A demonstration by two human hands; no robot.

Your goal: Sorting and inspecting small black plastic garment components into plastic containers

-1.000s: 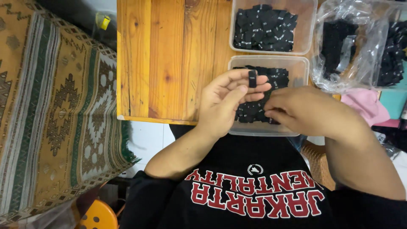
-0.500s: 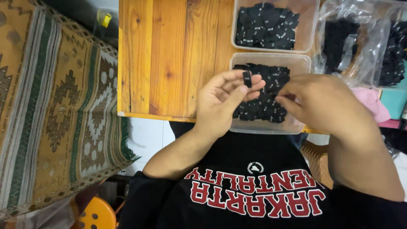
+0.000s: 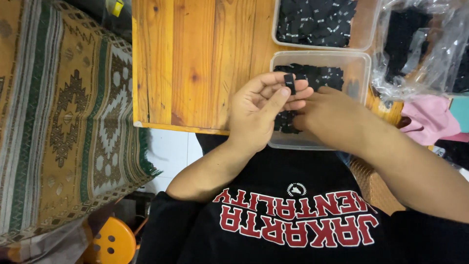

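A left hand (image 3: 261,110) is pinching one small black woven label (image 3: 289,84) upright between thumb and fingertips, while the right hand (image 3: 327,115) is reaching into the near clear plastic tub (image 3: 359,66) of loose black labels, its grip hidden. A second clear tub (image 3: 364,29) is sitting beyond on the wooden table (image 3: 195,63), also holding labels; many appear left to handle.

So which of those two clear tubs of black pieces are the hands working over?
The nearer tub, at the table's front edge. Both hands, left and right, are above it; the farther tub behind it is untouched.
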